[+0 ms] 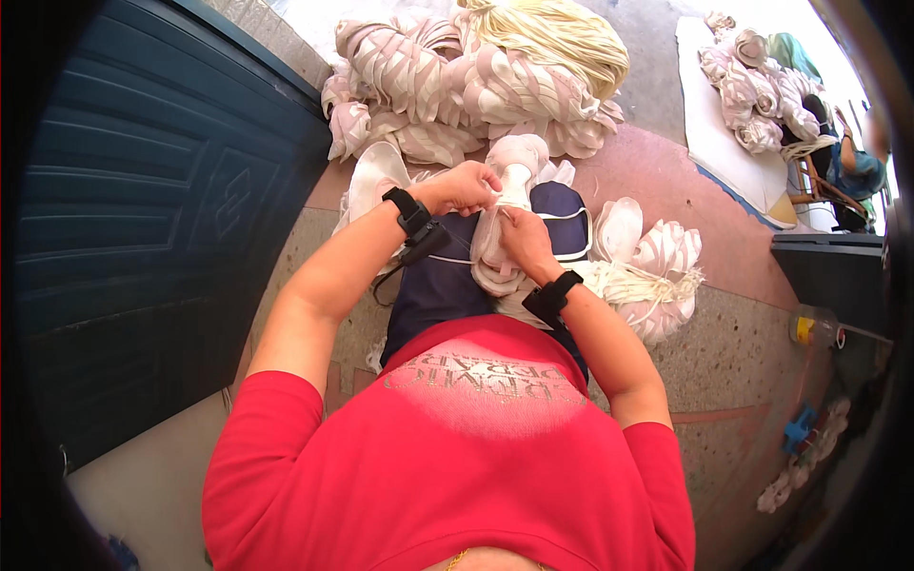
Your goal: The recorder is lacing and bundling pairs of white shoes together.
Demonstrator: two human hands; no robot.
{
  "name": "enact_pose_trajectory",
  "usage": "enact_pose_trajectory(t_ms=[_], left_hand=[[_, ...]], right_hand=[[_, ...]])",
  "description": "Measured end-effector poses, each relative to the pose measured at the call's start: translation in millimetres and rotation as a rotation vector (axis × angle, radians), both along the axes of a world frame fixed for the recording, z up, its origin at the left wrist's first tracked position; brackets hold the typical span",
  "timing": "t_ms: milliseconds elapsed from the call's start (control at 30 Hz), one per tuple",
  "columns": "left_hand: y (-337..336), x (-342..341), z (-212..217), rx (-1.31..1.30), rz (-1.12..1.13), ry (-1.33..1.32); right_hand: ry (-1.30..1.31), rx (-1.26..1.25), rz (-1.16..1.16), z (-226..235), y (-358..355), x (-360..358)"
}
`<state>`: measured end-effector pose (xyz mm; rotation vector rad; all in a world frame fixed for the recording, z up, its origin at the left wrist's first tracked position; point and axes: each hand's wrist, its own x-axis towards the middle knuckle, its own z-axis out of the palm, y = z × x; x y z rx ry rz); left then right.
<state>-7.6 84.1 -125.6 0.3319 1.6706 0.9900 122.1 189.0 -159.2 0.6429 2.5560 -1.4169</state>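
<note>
A pale pink and white shoe upper [503,249] lies on my lap between both hands. My left hand [464,187] pinches a thin white lace at the shoe's top end. My right hand [523,238] presses on the middle of the shoe and grips it. Each wrist wears a black band. A thin white cord runs from the shoe toward my left wrist.
A big heap of the same pale shoe uppers [447,86] lies ahead, with a bundle of cream laces [557,38] on top. More uppers [657,262] sit at my right. A dark blue door [162,219] stands at the left. Another person [857,162] sits at the far right by a second heap.
</note>
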Motion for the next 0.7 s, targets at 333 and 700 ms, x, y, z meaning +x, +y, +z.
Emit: enact_pose_trajectory(t_ms=[333,700], left_hand=[[-1,-5,-2,0.02,0.137,-0.123],[6,-4,6,-0.023,0.187,-0.189]], right_hand=[[-0.057,0.316,0.313,6,1,-14],[0.902,-1.431,0.17,312,178,71]])
